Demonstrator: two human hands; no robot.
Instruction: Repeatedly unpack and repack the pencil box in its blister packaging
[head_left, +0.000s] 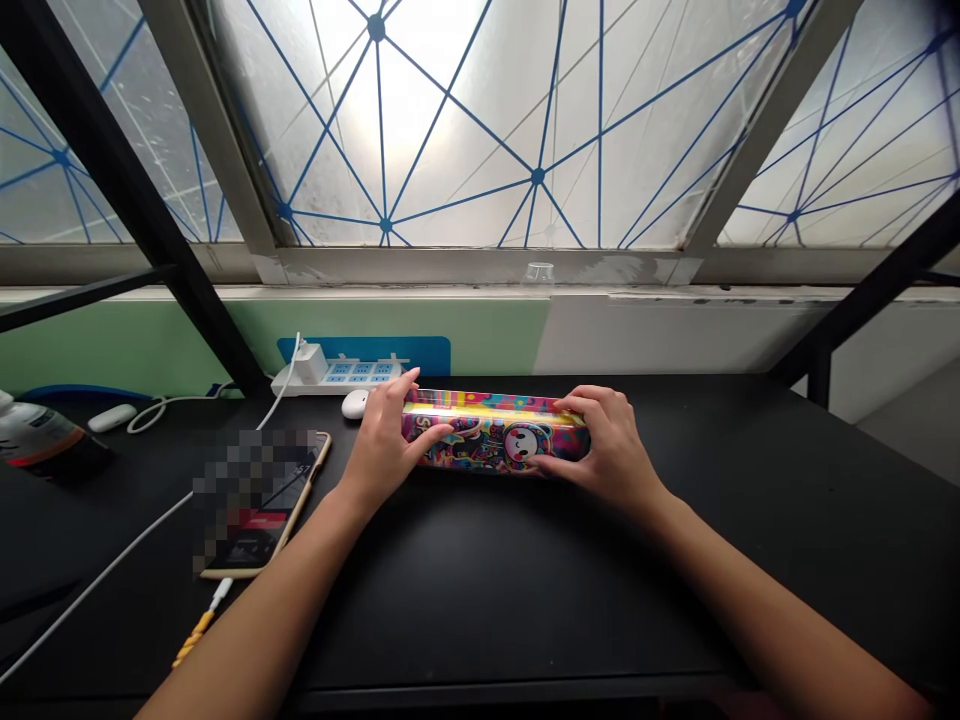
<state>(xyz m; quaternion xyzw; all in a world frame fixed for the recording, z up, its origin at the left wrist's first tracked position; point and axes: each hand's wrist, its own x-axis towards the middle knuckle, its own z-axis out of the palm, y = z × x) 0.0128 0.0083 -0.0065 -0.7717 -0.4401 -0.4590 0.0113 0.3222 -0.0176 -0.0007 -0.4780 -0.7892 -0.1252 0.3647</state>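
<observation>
A long, brightly printed box (495, 432) with cartoon figures lies crosswise on the black desk (525, 580), a little beyond the middle. My left hand (384, 440) is wrapped round its left end, fingers over the top and thumb on the front face. Its right end is held the same way by my right hand (607, 445). The box rests on the desk between both hands.
A phone (262, 505) with a white charging cable lies at the left. Behind the box sit a white power strip (334, 375) with a plug and a small white earbud case (354, 403). A grey oval case (111, 417) and a dark object are at far left. Black frame bars slant at both sides.
</observation>
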